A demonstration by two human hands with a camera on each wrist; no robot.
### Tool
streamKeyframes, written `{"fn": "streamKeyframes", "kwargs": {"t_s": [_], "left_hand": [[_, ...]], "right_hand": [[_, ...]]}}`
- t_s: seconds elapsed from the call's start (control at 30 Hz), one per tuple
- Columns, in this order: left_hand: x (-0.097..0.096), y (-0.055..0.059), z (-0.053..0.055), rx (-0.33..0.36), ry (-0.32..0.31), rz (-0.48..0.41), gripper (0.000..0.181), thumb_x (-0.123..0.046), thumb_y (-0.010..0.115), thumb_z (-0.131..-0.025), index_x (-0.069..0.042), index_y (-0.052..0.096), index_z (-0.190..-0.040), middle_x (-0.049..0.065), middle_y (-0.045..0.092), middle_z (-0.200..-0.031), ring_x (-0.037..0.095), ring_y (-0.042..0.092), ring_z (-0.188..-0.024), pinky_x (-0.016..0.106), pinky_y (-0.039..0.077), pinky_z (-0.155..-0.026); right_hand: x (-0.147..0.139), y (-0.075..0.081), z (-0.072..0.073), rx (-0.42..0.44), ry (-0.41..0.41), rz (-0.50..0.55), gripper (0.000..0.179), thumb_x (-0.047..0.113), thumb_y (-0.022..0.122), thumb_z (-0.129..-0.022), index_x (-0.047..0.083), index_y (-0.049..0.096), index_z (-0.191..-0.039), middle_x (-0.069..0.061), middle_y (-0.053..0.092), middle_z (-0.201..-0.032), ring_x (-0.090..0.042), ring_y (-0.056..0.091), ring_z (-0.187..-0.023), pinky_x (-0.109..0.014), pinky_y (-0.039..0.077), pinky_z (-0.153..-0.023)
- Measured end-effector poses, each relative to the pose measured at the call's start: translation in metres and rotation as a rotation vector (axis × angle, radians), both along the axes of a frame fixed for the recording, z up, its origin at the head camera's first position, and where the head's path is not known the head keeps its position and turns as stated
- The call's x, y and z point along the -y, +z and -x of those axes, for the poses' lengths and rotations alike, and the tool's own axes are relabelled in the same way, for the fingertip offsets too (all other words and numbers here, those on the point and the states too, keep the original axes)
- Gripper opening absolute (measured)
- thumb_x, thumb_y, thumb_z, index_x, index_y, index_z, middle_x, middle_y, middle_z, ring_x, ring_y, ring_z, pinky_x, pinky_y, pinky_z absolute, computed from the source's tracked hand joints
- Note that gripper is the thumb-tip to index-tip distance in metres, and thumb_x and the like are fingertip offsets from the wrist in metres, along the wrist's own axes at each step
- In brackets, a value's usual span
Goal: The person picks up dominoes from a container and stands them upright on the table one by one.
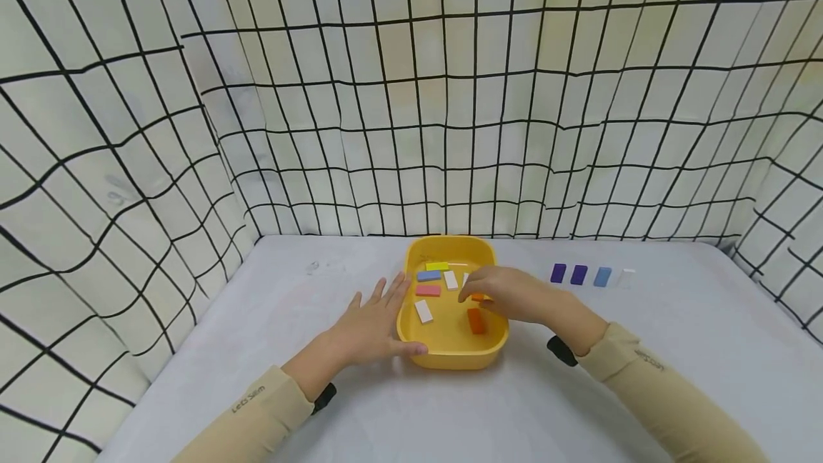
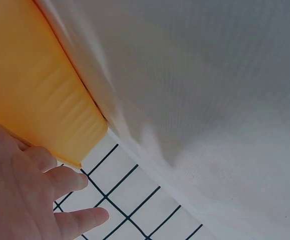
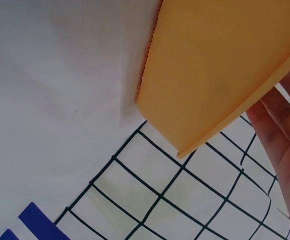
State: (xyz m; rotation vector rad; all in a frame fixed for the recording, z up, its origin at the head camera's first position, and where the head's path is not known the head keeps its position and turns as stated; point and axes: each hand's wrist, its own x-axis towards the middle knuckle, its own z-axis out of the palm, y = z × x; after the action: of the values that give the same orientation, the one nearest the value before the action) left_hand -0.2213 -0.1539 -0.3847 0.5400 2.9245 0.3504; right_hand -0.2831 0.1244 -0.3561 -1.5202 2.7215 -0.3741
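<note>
A yellow plastic tray (image 1: 450,361) stands on the white-covered table, with several small blocks inside. My left hand (image 1: 369,327) lies against its left rim, fingers spread and thumb over the near edge; the left wrist view shows the hand (image 2: 22,192) beside the tray wall (image 2: 39,75). Over the tray's right side, my right hand (image 1: 514,294) reaches in with bent fingers and a gap between fingertips and thumb. An orange block (image 1: 478,297) shows under it, and another orange block (image 1: 476,321) lies nearer. In the right wrist view, the tray wall (image 3: 210,65) partly hides the fingers.
Inside the tray are a yellow block (image 1: 437,266), a blue block (image 1: 429,276), a pink block (image 1: 428,291) and white blocks (image 1: 424,311). Right of it stand two purple blocks (image 1: 558,273), a light blue block (image 1: 602,276) and a white block (image 1: 626,278). Black netting (image 1: 444,127) surrounds the table.
</note>
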Motion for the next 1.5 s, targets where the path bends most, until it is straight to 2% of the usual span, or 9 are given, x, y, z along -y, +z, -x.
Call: {"fn": "streamKeyframes", "kwargs": {"t_s": [0.13,0.23,0.33,0.53,0.67,0.77,0.87,1.13,1.5], "left_hand": [[0.001,0.000,-0.001,0.005,0.001,-0.007,0.120,-0.077,0.065,-0.083,-0.010,0.010,-0.166,0.006,0.005,-0.172,0.041,0.010,-0.155,0.070,0.011,-0.117],[0.001,0.001,-0.001,0.007,0.003,-0.009,0.120,-0.076,0.065,-0.083,-0.010,0.009,-0.166,0.006,0.005,-0.172,0.040,0.010,-0.155,0.070,0.011,-0.117],[0.002,0.001,-0.002,0.005,0.002,-0.011,0.120,-0.076,0.066,-0.083,-0.010,0.009,-0.166,0.006,0.005,-0.172,0.040,0.010,-0.155,0.070,0.011,-0.117],[0.000,0.002,-0.002,0.002,-0.006,-0.023,0.120,-0.076,0.066,-0.083,-0.010,0.009,-0.166,0.007,0.006,-0.172,0.040,0.010,-0.155,0.070,0.011,-0.117],[-0.001,0.003,-0.002,0.005,-0.002,-0.019,0.119,-0.075,0.066,-0.084,-0.010,0.009,-0.166,0.007,0.006,-0.172,0.040,0.010,-0.155,0.070,0.011,-0.117],[-0.001,0.003,-0.002,0.002,0.001,-0.007,0.119,-0.076,0.065,-0.084,-0.010,0.009,-0.166,0.006,0.006,-0.172,0.040,0.010,-0.155,0.070,0.011,-0.117],[0.000,0.001,-0.001,-0.005,-0.003,-0.004,0.119,-0.076,0.065,-0.084,-0.011,0.009,-0.166,0.006,0.006,-0.172,0.041,0.010,-0.155,0.070,0.011,-0.117],[-0.001,0.001,-0.001,0.005,-0.005,-0.012,0.118,-0.076,0.065,-0.084,-0.011,0.010,-0.166,0.007,0.006,-0.172,0.041,0.011,-0.155,0.070,0.011,-0.117],[-0.001,0.003,-0.002,0.009,-0.008,-0.016,0.118,-0.075,0.065,-0.085,-0.010,0.009,-0.166,0.007,0.006,-0.172,0.041,0.012,-0.154,0.071,0.011,-0.116]], "right_hand": [[0.008,-0.002,0.003,0.074,-0.032,-0.070,0.027,-0.008,0.073,-0.090,0.010,0.077,-0.109,-0.005,0.072,-0.107,-0.026,0.066,-0.103,-0.040,0.055,-0.095],[0.014,-0.002,0.004,0.138,-0.067,-0.108,0.028,-0.009,0.069,-0.092,0.012,0.078,-0.107,-0.002,0.071,-0.107,-0.025,0.065,-0.107,-0.040,0.053,-0.098],[0.018,-0.003,0.006,0.194,-0.069,-0.123,0.026,-0.007,0.068,-0.093,0.013,0.078,-0.106,0.000,0.071,-0.107,-0.023,0.064,-0.110,-0.041,0.051,-0.101],[0.020,-0.008,0.010,0.276,-0.102,-0.135,0.021,-0.004,0.068,-0.094,0.013,0.077,-0.103,0.002,0.066,-0.098,-0.017,0.058,-0.093,-0.037,0.052,-0.096],[0.025,-0.009,0.010,0.313,-0.146,-0.162,0.022,-0.005,0.067,-0.095,0.015,0.076,-0.101,0.003,0.064,-0.096,-0.017,0.057,-0.091,-0.036,0.053,-0.093],[0.030,-0.009,0.011,0.312,-0.162,-0.190,0.027,-0.009,0.068,-0.093,0.016,0.076,-0.100,0.004,0.064,-0.097,-0.017,0.058,-0.093,-0.036,0.053,-0.095],[0.032,-0.012,0.015,0.284,-0.137,-0.193,0.028,-0.009,0.070,-0.091,0.017,0.077,-0.097,0.006,0.065,-0.095,-0.016,0.059,-0.092,-0.034,0.053,-0.094],[0.032,-0.018,0.024,0.253,-0.073,-0.171,0.021,-0.003,0.077,-0.089,0.018,0.076,-0.091,0.010,0.062,-0.087,-0.013,0.057,-0.084,-0.028,0.053,-0.085],[0.032,-0.016,0.023,0.238,-0.046,-0.148,0.010,0.009,0.079,-0.091,0.018,0.075,-0.089,0.011,0.063,-0.080,-0.012,0.055,-0.080,-0.026,0.052,-0.081]]}}
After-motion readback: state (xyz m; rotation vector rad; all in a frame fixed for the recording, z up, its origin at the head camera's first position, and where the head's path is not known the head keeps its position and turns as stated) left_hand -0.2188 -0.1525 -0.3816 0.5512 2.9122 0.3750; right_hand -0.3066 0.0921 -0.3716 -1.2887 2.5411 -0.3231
